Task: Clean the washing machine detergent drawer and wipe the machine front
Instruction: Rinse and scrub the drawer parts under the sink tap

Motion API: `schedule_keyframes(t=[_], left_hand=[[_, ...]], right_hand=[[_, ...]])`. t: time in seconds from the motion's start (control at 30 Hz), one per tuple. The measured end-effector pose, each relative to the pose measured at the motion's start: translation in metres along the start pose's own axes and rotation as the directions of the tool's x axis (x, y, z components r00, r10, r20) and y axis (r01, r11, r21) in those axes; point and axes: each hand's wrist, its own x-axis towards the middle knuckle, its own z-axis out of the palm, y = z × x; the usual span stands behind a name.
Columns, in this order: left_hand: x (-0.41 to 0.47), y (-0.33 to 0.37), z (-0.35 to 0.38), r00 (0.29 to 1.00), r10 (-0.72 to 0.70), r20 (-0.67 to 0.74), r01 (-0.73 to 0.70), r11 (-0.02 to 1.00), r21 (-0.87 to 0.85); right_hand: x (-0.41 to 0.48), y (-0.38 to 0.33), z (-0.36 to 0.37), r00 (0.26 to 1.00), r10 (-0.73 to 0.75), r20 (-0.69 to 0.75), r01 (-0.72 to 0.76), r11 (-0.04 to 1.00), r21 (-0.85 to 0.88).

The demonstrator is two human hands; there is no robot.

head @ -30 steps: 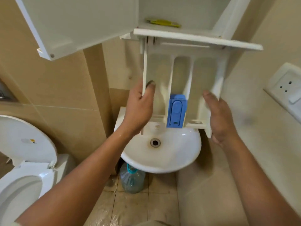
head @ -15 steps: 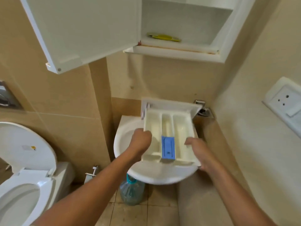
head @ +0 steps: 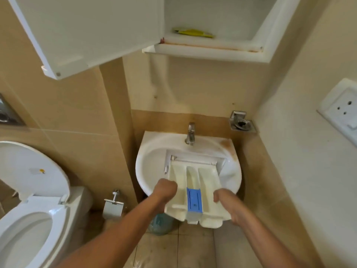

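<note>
Lowered since half a second ago, the drawer (head: 206,176) now sits with its far end down in the sink (head: 146,157), and the tap (head: 190,132) it hid is in view just beyond it. Its near end juts out over the sink's near rim, tilted up toward the person. The left hand (head: 166,190) grips the drawer's left edge with fingers curled; the right hand (head: 224,198) curls round its right edge. A blue insert (head: 194,200) lies in the middle compartment at the near end. Above hangs a cabinet (head: 212,53) with its door (head: 87,31) swung open to the left and a yellow packet (head: 193,33) on the shelf. A toilet (head: 29,219) stands at left, lid up, a bottle (head: 160,225) under the sink, and a socket (head: 342,109) on the right wall.
</note>
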Motion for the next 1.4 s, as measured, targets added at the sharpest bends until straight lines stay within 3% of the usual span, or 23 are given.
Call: schedule_keyframes(t=[0.1, 0.17, 0.27, 0.33, 0.37, 0.4, 0.43, 0.47, 0.5, 0.57, 0.73, 0.8, 0.9, 0.97, 1.0, 1.03, 1.07, 1.1, 1.13, 1.17, 1.2, 1.23, 1.4], left_hand=[[-0.017, 0.037, -0.017, 0.982, 0.164, -0.092, -0.176, 0.975, -0.135], [-0.032, 0.07, -0.03, 0.897, 0.403, -0.183, -0.434, 0.881, -0.189], [-0.061, 0.1, -0.04, 0.569, 0.725, -0.387, -0.816, 0.557, -0.155], [-0.064, 0.097, -0.04, 0.437, 0.793, -0.424, -0.892, 0.441, -0.096], [-0.057, 0.087, -0.036, 0.461, 0.785, -0.414, -0.875, 0.479, -0.065], [-0.043, 0.07, -0.031, 0.552, 0.744, -0.377, -0.813, 0.58, -0.045], [-0.032, 0.051, -0.025, 0.732, 0.613, -0.296, -0.657, 0.751, -0.068], [-0.021, 0.031, -0.019, 0.918, 0.365, -0.151, -0.383, 0.917, -0.111], [-0.014, 0.013, -0.013, 0.996, 0.092, 0.0, -0.091, 0.988, -0.125], [-0.007, -0.015, -0.004, 0.988, -0.089, 0.122, 0.099, 0.992, -0.078], [-0.018, 0.016, -0.013, 0.985, 0.15, -0.082, -0.157, 0.985, -0.076], [-0.033, 0.046, -0.023, 0.906, 0.387, -0.17, -0.411, 0.901, -0.139], [-0.061, 0.084, -0.039, 0.545, 0.74, -0.394, -0.819, 0.571, -0.061], [-0.066, 0.091, -0.043, 0.341, 0.826, -0.449, -0.919, 0.393, 0.024], [-0.061, 0.085, -0.041, 0.323, 0.839, -0.438, -0.928, 0.371, 0.025], [-0.05, 0.073, -0.034, 0.384, 0.825, -0.414, -0.902, 0.431, 0.022], [-0.037, 0.057, -0.027, 0.515, 0.773, -0.37, -0.826, 0.563, 0.026], [-0.024, 0.039, -0.021, 0.721, 0.632, -0.284, -0.654, 0.757, 0.022], [-0.013, 0.021, -0.015, 0.914, 0.374, -0.159, -0.379, 0.925, 0.001], [-0.006, 0.006, -0.009, 0.996, 0.087, -0.021, -0.087, 0.996, -0.001], [-0.004, -0.007, -0.005, 0.995, -0.084, 0.063, 0.082, 0.996, 0.037], [0.0, -0.016, -0.004, 0.991, -0.11, 0.073, 0.104, 0.991, 0.08], [-0.013, 0.024, -0.017, 0.965, 0.239, -0.11, -0.244, 0.969, -0.038]], right_hand=[[-0.017, -0.038, -0.013, 0.98, -0.193, -0.045, 0.196, 0.978, 0.076], [-0.034, -0.077, -0.033, 0.884, -0.442, -0.152, 0.457, 0.886, 0.077], [-0.066, -0.109, -0.045, 0.57, -0.732, -0.373, 0.794, 0.607, 0.023], [-0.066, -0.101, -0.032, 0.408, -0.78, -0.475, 0.876, 0.481, -0.039], [-0.056, -0.087, -0.024, 0.424, -0.757, -0.497, 0.858, 0.511, -0.046], [-0.04, -0.068, -0.016, 0.531, -0.694, -0.486, 0.79, 0.613, -0.013], [-0.028, -0.05, -0.008, 0.731, -0.554, -0.399, 0.626, 0.776, 0.07], [-0.016, -0.03, -0.002, 0.922, -0.33, -0.205, 0.359, 0.924, 0.129], [-0.008, -0.012, 0.001, 0.994, -0.108, -0.034, 0.111, 0.99, 0.087], [0.001, 0.009, 0.002, 0.995, 0.066, 0.075, -0.062, 0.997, -0.045], [-0.007, -0.027, -0.011, 0.986, -0.166, -0.003, 0.166, 0.986, -0.011], [-0.024, -0.059, -0.028, 0.903, -0.415, -0.108, 0.417, 0.909, -0.004], [-0.061, -0.094, -0.038, 0.547, -0.779, -0.306, 0.813, 0.582, -0.03], [-0.065, -0.091, -0.033, 0.339, -0.829, -0.446, 0.911, 0.407, -0.065], [-0.059, -0.081, -0.025, 0.307, -0.818, -0.487, 0.915, 0.395, -0.086], [-0.046, -0.066, -0.018, 0.351, -0.782, -0.515, 0.886, 0.455, -0.088], [-0.033, -0.05, -0.011, 0.486, -0.718, -0.499, 0.809, 0.585, -0.053], [-0.021, -0.034, -0.007, 0.707, -0.589, -0.391, 0.643, 0.766, 0.009], [-0.013, -0.02, -0.003, 0.909, -0.37, -0.194, 0.385, 0.922, 0.045], [-0.006, -0.007, 0.0, 0.991, -0.134, -0.022, 0.134, 0.991, 0.006], [-0.003, 0.005, 0.002, 0.997, 0.006, 0.076, -0.002, 0.998, -0.056], [0.001, 0.013, 0.001, 0.994, 0.043, 0.096, -0.034, 0.995, -0.091], [-0.012, -0.031, -0.012, 0.963, -0.266, -0.048, 0.264, 0.963, -0.042]])
